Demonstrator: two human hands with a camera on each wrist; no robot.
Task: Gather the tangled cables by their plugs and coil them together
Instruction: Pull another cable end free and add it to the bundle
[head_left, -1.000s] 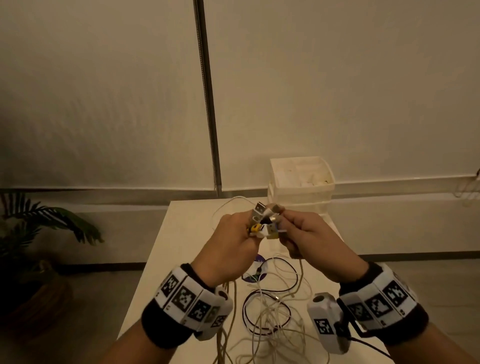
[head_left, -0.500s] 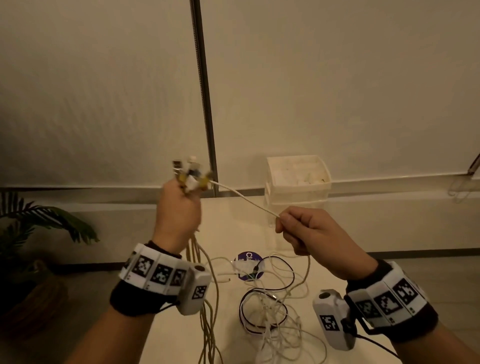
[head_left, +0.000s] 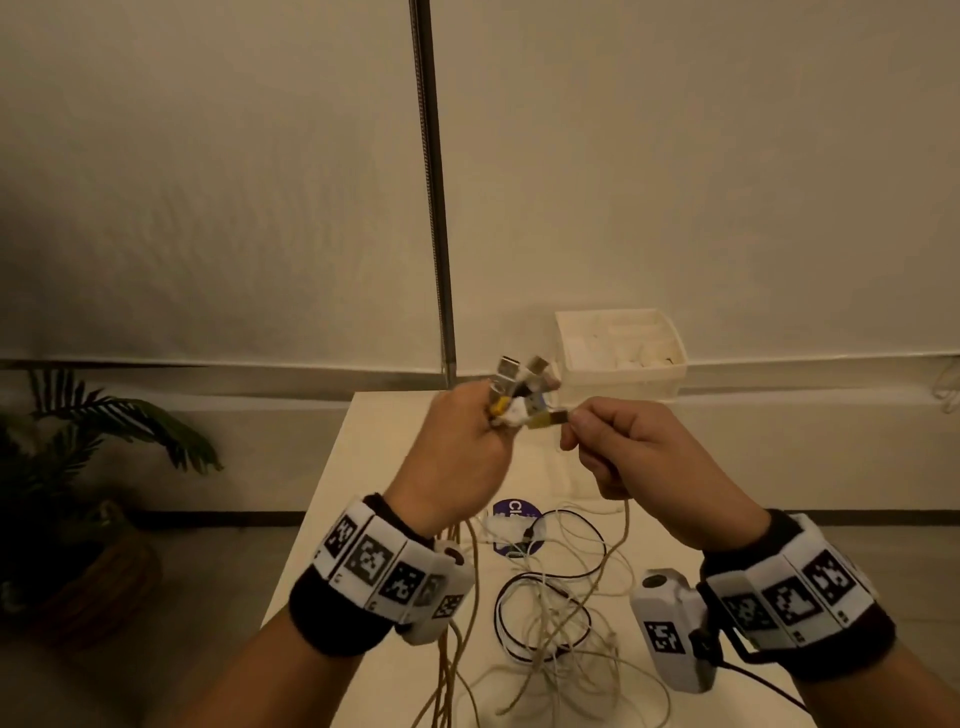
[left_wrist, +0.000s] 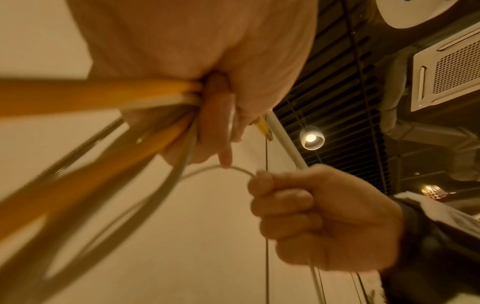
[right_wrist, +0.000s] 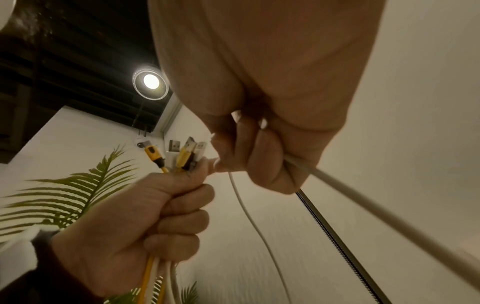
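Nearest, a loose tangle of white, tan and black cables (head_left: 550, 623) lies on the table (head_left: 363, 519), with a purple disc (head_left: 514, 512) just beyond it. Above the tangle, both hands are raised close together. Left hand (head_left: 457, 457): fingers curled tight round a bundle of yellow and white cables, whose plugs (head_left: 519, 387) fan out above the fist; the cables hang down from it to the table. Right hand (head_left: 639, 457): fingers curled, thumb and forefinger pinching one white cable (right_wrist: 249, 214) just behind its plug, whose tip points left and touches or nearly touches the bundle. At the far edge of the table stands a white bin (head_left: 621, 358). To the far left stands a plant (head_left: 104, 441).
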